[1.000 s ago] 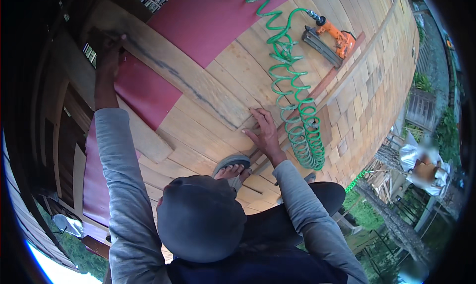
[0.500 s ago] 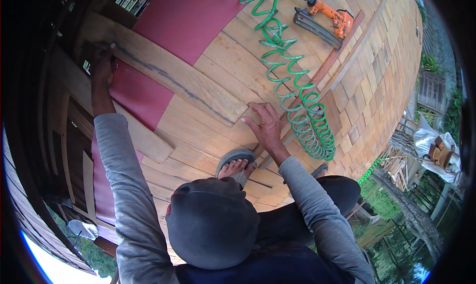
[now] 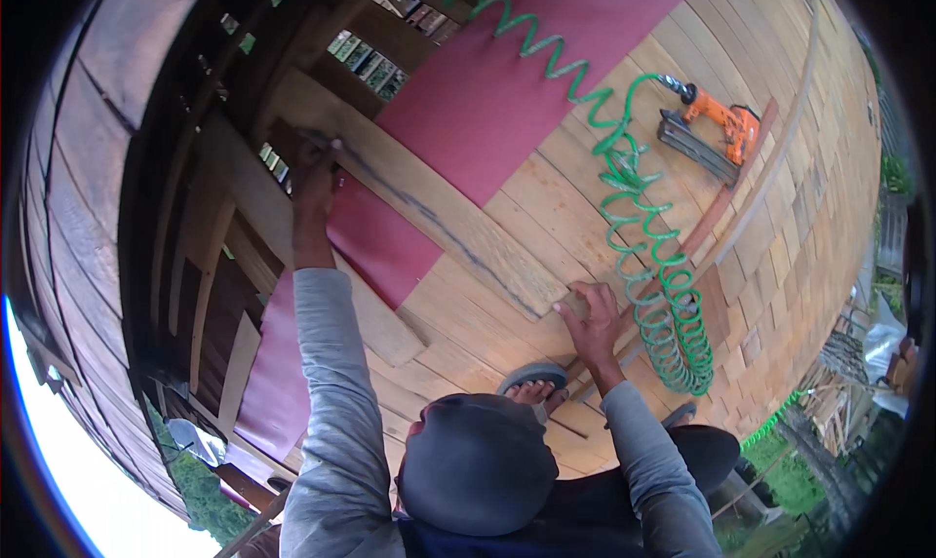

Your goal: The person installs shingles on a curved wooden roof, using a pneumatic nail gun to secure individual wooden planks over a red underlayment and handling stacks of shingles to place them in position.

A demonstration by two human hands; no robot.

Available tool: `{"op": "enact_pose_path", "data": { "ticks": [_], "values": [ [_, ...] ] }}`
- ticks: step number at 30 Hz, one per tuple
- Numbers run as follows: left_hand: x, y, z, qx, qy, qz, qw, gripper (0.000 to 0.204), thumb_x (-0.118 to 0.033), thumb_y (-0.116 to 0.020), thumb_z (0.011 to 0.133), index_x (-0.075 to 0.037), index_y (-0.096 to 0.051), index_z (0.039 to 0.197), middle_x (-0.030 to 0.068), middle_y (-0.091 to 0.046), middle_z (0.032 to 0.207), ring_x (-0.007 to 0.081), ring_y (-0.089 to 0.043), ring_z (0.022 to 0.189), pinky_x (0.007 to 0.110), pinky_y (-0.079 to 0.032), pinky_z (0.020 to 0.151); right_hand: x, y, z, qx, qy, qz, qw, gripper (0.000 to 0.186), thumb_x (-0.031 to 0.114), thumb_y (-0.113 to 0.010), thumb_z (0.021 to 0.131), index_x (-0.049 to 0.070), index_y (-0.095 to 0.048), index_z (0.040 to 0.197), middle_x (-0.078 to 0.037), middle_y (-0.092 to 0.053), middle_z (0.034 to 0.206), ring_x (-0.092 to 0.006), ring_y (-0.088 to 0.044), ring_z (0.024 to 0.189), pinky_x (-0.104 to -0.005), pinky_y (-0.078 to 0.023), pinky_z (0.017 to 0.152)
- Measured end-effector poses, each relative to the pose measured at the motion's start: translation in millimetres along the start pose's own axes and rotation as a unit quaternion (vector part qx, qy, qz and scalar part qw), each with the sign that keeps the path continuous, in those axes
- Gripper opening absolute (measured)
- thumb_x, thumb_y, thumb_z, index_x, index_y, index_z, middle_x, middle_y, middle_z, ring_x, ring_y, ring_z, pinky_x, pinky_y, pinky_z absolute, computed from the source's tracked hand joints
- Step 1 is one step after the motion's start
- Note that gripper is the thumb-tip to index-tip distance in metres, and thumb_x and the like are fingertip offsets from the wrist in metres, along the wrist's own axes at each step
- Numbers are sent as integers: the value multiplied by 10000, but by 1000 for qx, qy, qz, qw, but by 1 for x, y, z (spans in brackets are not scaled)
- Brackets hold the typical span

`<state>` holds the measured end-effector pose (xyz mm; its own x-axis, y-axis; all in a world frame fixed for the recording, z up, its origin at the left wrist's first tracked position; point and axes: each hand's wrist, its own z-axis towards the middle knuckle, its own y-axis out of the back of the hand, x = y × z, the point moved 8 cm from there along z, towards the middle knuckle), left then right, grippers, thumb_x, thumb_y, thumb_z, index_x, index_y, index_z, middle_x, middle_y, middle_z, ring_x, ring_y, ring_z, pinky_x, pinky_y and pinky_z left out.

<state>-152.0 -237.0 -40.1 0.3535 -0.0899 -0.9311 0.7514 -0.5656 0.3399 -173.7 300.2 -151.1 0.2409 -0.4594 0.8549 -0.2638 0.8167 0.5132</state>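
Long wooden board, both hands gripping its ends, shingled roof

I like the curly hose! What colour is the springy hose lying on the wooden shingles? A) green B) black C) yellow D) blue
A: the coiled hose is green and runs across the shingles to the orange nail gun.

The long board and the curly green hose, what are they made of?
The long board, held at its ends by the left hand and right hand, looks like bare, unpainted wood: pale, with dark grain streaks. The curly green hose looks like smooth, slightly glossy plastic, coiled like a spring.
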Motion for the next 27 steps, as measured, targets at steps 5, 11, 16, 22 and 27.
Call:
{"op": "enact_pose_path", "data": {
  "ticks": [5,11,16,22,27],
  "values": [
    [-98,2,-44,-167,-188,308,918,740,-204,-875,755,25,-513,1357,180,-658,961,269,-657,912,414,-557,801,2,-9,-11,3,-2,15,1000,390,132,-859,716,79,-679,1058,-69,-572,945,-241,-565,906,-380,-470,819],
    [-131,26,38,-146,-321,491,797,769,-417,-804,805,-53,-528,1424,213,-581,1368,395,-484,1341,512,-378,1136,4,-20,-18,8,-15,19,1000,385,171,-861,706,94,-686,1040,-67,-578,949,-264,-560,926,-403,-449,838],
    [-124,7,76,-117,-287,571,760,638,-619,-651,870,-190,-653,1342,196,-592,1394,391,-529,1311,494,-392,1135,-1,-10,-15,-11,-29,10,999,364,215,-855,725,106,-696,1033,-60,-584,961,-270,-562,947,-409,-445,863],
    [-81,35,128,-58,-328,560,759,514,-462,-688,924,-110,-670,1298,153,-694,1244,315,-627,1216,422,-461,1061,3,-21,-10,-5,-20,-20,1000,353,271,-850,752,120,-704,1035,-56,-591,974,-269,-577,957,-397,-454,857],
    [-130,35,143,-115,-665,501,542,558,-466,-633,973,-145,-583,1426,95,-521,1505,302,-470,1395,395,-362,1183,0,-11,-9,-5,-37,-19,999,369,273,-857,745,105,-703,1035,-52,-600,965,-244,-588,936,-387,-471,831]
  ]
}}
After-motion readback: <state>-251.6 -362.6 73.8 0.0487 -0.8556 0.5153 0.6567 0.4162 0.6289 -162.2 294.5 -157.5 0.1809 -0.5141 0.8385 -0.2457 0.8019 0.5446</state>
